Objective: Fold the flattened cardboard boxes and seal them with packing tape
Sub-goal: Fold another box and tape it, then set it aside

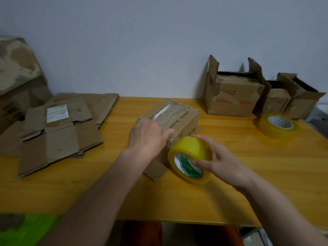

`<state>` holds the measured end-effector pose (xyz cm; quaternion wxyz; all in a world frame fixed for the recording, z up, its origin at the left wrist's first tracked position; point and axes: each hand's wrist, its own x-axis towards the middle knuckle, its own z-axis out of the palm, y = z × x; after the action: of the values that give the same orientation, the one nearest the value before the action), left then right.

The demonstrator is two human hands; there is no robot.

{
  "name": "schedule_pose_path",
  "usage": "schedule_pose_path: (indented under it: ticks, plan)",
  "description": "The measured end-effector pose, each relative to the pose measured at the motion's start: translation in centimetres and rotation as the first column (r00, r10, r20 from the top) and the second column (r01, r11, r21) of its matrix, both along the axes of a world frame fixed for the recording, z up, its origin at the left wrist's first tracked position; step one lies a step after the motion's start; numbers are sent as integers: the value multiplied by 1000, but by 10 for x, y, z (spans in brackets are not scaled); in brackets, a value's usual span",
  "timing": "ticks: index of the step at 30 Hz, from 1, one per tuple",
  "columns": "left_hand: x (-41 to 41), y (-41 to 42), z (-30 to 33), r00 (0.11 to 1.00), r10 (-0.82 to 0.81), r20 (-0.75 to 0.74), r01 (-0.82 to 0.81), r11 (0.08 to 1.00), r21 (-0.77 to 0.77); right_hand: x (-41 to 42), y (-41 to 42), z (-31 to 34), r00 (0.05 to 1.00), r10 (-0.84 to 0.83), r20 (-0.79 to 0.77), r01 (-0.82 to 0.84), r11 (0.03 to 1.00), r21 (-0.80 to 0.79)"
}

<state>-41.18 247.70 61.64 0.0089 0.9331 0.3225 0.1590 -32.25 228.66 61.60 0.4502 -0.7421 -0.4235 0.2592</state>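
The right hand (220,162) has its grip closed around a yellow roll of packing tape (190,159), thumb at the core and fingers over the rim. Just left of that grip, the left hand (147,137) lies flat, fingers straight, on a folded cardboard box (177,116) standing on the counter (230,183). Far left of both lies a stack of flattened boxes (58,132).

Bare table (230,201) front; open boxes (230,100) back-right.

The left hand (148,137) hides the near top corner of the folded box (174,115). The box's print is too blurred to read. The frame's left edge cuts off the large carton (16,77).
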Motion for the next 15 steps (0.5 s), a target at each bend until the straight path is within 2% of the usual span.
schedule_pose_path:
  ticks: [4, 7, 9, 10, 11, 13, 15]
  plan:
    - [2, 2, 0, 991, -44, -129, 35, 997, -67, -2, 4, 5, 997, 12, -70, -9, 999, 50]
    - [8, 11, 8, 973, -114, -199, 94, 990, -107, -11, 2, 7, 964, 106, -246, -80, 990, 116]
    - [10, 15, 12, 959, -196, -207, 169, 976, -141, -7, 2, 3, 965, 113, -236, -84, 988, 129]
    - [11, 16, 15, 949, -241, -205, 209, 964, -164, 2, 3, -3, 986, 58, -156, -39, 992, 121]
    - [11, 16, 18, 939, -278, -201, 241, 951, -193, 16, 4, -12, 999, -48, -12, 49, 995, 91]
    - [14, 18, 23, 928, -318, -195, 268, 931, -248, 48, 6, -34, 929, -207, 306, 234, 971, -55]
    - [18, 19, 27, 921, -334, -200, 273, 920, -281, 73, 5, -54, 854, -84, 514, 284, 902, -325]
